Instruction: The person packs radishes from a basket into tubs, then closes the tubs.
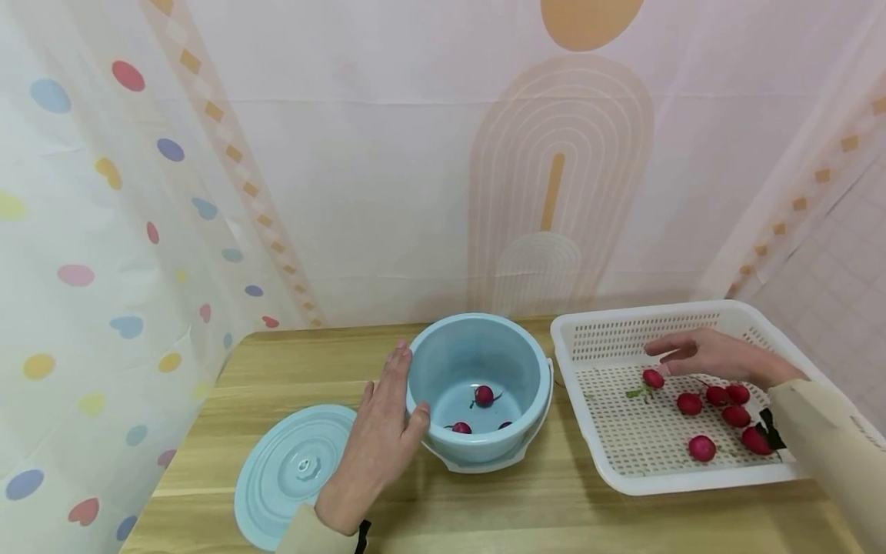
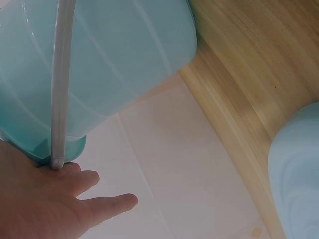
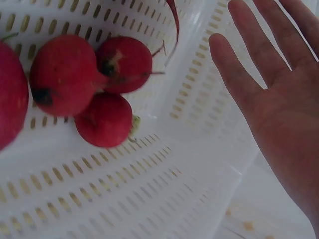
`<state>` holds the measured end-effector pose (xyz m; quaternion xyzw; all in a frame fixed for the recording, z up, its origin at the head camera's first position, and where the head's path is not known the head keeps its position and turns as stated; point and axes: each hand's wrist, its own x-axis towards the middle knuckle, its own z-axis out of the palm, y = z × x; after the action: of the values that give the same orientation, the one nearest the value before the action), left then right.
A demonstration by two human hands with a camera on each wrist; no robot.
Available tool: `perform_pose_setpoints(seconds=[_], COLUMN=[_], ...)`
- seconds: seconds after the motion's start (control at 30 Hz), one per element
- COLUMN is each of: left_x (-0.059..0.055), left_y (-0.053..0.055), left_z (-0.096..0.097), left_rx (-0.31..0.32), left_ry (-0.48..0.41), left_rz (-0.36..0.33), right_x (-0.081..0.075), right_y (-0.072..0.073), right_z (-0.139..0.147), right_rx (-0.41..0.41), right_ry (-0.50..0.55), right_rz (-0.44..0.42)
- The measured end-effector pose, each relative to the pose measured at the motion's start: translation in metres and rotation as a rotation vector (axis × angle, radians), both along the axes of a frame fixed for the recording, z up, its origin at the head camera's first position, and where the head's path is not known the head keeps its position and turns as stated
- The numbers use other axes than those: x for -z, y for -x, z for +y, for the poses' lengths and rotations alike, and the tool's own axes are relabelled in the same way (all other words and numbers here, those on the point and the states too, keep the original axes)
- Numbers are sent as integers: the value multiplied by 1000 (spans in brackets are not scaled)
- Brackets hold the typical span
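Observation:
My left hand [image 1: 377, 438] rests its straight fingers against the left side of a light blue bucket [image 1: 477, 338]. In the left wrist view, this hand lies beside the bucket's rim and pale handle [image 2: 61, 84]. Inside the bucket are a red radish [image 1: 484, 396] and two more, partly hidden by the near rim. Over a white perforated basket [image 1: 623, 483] hovers my right hand [image 1: 720, 356], its fingers extended. Just below its fingers lies a radish with green stalks [image 1: 653, 378]. Several other radishes [image 3: 65, 74] sit in the basket; the right wrist view shows this hand's fingers spread apart.
A round blue lid [image 1: 294, 469] lies on the wooden table [image 1: 512, 512], left of the bucket and partly behind my left forearm. Patterned curtains [image 1: 388, 169] hang along the back and left. The basket's raised wall stands close to the bucket's right side.

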<state>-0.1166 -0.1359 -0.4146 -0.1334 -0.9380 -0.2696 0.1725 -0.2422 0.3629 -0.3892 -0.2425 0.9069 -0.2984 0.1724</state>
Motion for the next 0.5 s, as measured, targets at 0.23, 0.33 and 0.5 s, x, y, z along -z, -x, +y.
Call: perform_pose_setpoints(seconds=[0.23,0.33,0.5], left_x=[-1,-1,1], left_y=[-2,-3,-7], left_z=[-1,-1,-2], left_rx=[-2,-3,-3], left_ry=[-6,-3,4], left_rz=[-1,0,-5], right_x=[13,18,24], right_y=[5,6,6], right_z=[0,-1,-2], right_rx=[-27,-47,-73], right_ry=[51,53,39], right_rz=[-75,-74,-91])
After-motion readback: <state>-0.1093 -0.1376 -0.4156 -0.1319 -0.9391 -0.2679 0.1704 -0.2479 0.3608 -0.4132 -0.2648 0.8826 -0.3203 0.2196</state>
